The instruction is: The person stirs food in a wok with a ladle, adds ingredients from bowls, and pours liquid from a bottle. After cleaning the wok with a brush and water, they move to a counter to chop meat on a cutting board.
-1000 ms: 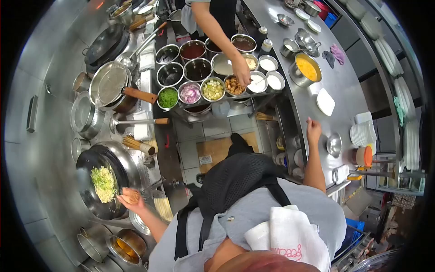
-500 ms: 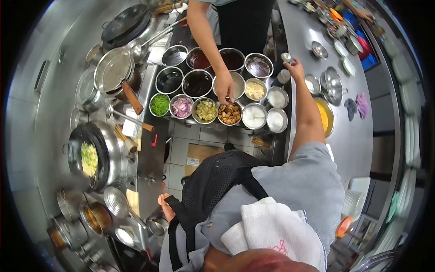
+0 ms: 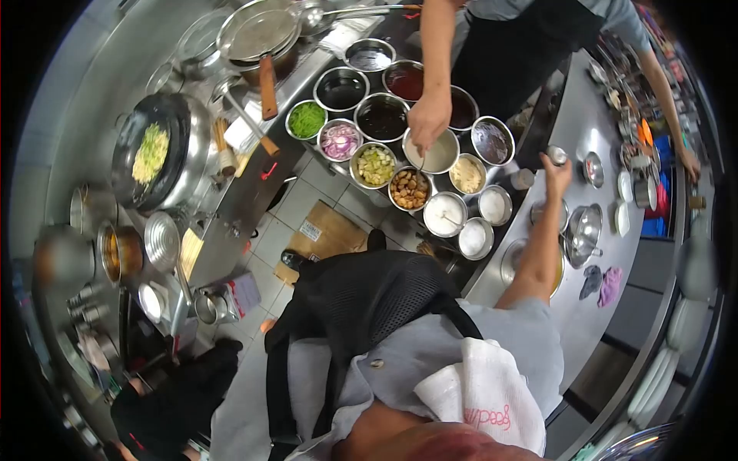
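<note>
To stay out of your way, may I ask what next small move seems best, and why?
Probably bring the bottle toward the wok: the right grip holds it, while the food sits in the wok on the opposite side.

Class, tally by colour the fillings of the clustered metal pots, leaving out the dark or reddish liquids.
White fillings: 3
Cream fillings: 2
Bright green shreds: 1
Purple slices: 1
Pale green chunks: 1
Brown chunks: 1
Total: 9
</note>
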A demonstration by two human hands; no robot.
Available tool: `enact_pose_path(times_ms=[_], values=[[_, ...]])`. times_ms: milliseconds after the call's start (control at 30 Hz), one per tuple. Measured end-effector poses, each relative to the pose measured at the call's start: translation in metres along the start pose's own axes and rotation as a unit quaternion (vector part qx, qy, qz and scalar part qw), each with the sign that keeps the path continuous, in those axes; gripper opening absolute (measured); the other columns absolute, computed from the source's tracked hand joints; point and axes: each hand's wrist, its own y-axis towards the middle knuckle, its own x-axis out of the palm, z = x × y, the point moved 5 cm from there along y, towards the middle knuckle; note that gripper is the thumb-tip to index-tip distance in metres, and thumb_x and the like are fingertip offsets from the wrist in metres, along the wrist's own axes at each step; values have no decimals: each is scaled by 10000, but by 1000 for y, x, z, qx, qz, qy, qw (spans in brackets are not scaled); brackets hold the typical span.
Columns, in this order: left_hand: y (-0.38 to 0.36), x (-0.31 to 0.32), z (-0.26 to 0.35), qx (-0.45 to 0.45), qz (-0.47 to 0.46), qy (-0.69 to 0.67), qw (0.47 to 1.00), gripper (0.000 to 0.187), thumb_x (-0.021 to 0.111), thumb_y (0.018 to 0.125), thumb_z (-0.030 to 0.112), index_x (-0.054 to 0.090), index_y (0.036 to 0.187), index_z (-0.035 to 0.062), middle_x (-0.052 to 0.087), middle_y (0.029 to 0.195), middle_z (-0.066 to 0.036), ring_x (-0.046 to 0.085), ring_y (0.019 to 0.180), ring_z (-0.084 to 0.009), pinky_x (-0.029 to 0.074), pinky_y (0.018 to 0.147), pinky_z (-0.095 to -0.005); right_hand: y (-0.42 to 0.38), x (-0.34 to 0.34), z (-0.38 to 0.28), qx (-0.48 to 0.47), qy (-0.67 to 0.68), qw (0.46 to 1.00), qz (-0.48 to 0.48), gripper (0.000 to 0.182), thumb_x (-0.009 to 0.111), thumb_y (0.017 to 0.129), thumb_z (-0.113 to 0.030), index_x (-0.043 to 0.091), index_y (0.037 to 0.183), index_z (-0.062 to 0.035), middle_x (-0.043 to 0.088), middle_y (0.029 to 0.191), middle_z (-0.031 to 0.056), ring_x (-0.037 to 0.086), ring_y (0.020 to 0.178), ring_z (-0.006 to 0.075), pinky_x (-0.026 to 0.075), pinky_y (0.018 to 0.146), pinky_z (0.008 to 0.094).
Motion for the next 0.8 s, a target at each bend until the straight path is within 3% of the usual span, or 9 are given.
enact_pose_path(times_ms=[133, 200, 267, 300, 333, 367, 600, 700, 800], values=[[6, -60, -28, -54, -10, 43, 998, 238, 598, 911, 337, 577, 936, 102, 593, 769, -46, 595, 667, -151, 486, 571, -284, 13, -83, -127, -56, -11, 998, 30, 543, 858, 667, -345, 640, 1010, 15, 671, 918, 81, 608, 844, 173, 471, 830, 324], [-38, 3, 61, -49, -78, 99, 991, 277, 657, 862, 337, 599, 956, 84, 591, 769, -37, 587, 664, -147, 493, 608, -300, 12, -114, -195, -102, 98, 989, 52, 590, 844, 721, -317, 575, 1125, 19, 635, 1035, 101, 588, 914, 174, 451, 862, 312], [-81, 40, 126, 73, 12, 202, 977, 448, 726, 787, 388, 614, 1035, 32, 629, 835, -62, 608, 686, -168, 510, 628, -294, -12, -119, -249, -108, 188, 974, 59, 646, 835, 739, -261, 509, 1226, 10, 609, 1123, 121, 591, 975, 185, 461, 881, 314], [-49, 24, 126, 31, 45, 220, 974, 527, 750, 750, 406, 615, 1061, 4, 642, 874, -81, 624, 705, -186, 518, 634, -304, -20, -111, -251, -111, 233, 964, 59, 543, 781, 798, -221, 537, 1220, 20, 624, 1117, 128, 605, 971, 185, 455, 915, 311], [-12, 8, 124, -11, 78, 230, 970, 607, 773, 712, 425, 615, 1088, -24, 654, 914, -100, 640, 723, -203, 526, 640, -313, -22, -99, -239, -83, 294, 951, 46, 658, 810, 761, -216, 484, 1281, 19, 627, 1132, 126, 614, 982, 204, 486, 892, 335], [14, 1, 131, 21, 56, 255, 965, 619, 780, 699, 431, 623, 1086, -27, 658, 942, -116, 647, 763, -210, 526, 666, -317, -45, -90, -257, -102, 262, 957, 77, 602, 782, 790, -192, 503, 1279, 23, 629, 1145, 133, 621, 980, 201, 486, 899, 328], [21, -50, 157, 27, 51, 213, 975, 639, 792, 693, 430, 638, 1109, -29, 655, 1083, -141, 644, 890, -201, 514, 761, -326, -189, 41, -370, -142, 378, 897, -177, 475, 676, 859, -112, 488, 1271, 33, 631, 1114, 163, 624, 967, 229, 505, 883, 355], [30, -109, 110, 24, 59, 179, 982, 700, 827, 624, 448, 637, 1093, -37, 660, 991, -145, 646, 905, -240, 522, 776, -346, -240, 118, -441, -110, 407, 844, -330, 460, 682, 850, -122, 511, 1257, 6, 625, 1125, 133, 605, 996, 208, 476, 897, 333], [52, -187, 14, -60, 100, 80, 990, 628, 813, 671, 421, 631, 1081, -19, 658, 966, -141, 648, 861, -230, 527, 737, -359, -303, 187, -543, -230, 322, 826, -402, 480, 709, 833, -151, 519, 1245, 4, 608, 1154, 99, 557, 1074, 187, 410, 957, 314]])
